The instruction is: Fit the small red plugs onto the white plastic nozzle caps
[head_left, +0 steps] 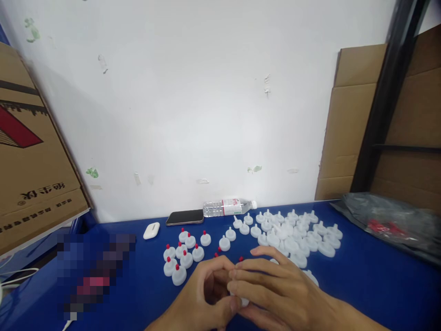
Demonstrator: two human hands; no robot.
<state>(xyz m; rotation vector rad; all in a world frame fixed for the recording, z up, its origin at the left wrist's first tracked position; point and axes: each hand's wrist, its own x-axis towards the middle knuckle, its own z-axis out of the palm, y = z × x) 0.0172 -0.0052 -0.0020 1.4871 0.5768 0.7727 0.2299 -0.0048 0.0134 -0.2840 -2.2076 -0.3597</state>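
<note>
Both hands meet low in the middle of the head view around a white nozzle cap (244, 302), which is mostly hidden by fingers. My left hand (203, 287) is curled, its thumb pressed against the cap. The fingers of my right hand (275, 287) lie over the cap from the other side, closed against it. Just beyond the fingertips are small red tips (241, 259). Left of them stand several white nozzle caps with red tips (179, 275). To the right spreads a crowd of white nozzle caps without red tips (285, 232), some partly behind my right hand.
Along the wall side of the blue table (372, 285) lie a water bottle (232, 207), a phone (185, 217) and a white earphone case (151, 231). A plastic bag with red pieces (389, 225) is at right. Cardboard (37, 151) stands at left; a blurred patch covers the table's left.
</note>
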